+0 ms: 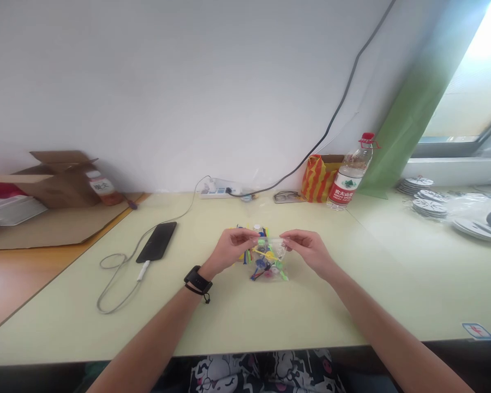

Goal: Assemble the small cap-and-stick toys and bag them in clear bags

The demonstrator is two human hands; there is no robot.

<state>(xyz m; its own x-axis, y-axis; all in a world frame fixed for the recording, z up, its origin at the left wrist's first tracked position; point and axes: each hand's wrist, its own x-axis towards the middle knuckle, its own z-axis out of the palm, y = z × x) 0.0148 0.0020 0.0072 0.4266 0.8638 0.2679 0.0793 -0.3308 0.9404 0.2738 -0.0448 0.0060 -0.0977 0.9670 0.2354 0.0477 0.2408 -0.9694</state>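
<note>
A small clear plastic bag [269, 261] full of colourful plastic sticks and pieces hangs just above the pale green table [237, 311] at its middle. My left hand [231, 248], with a black watch on the wrist, pinches the bag's top left edge. The top right edge is pinched by my right hand [306, 248]. Both hands have their fingers closed on the bag. A few more colourful pieces [245, 229] lie on the table just behind the bag, partly hidden by my fingers.
A black phone [157, 241] on a grey cable lies left of my hands. At the back stand a white power strip [219, 190], glasses [288, 196], a striped bag [319, 177] and a water bottle [349, 177]. Cardboard box [57, 174] at left, stacked plates [427, 202] at right.
</note>
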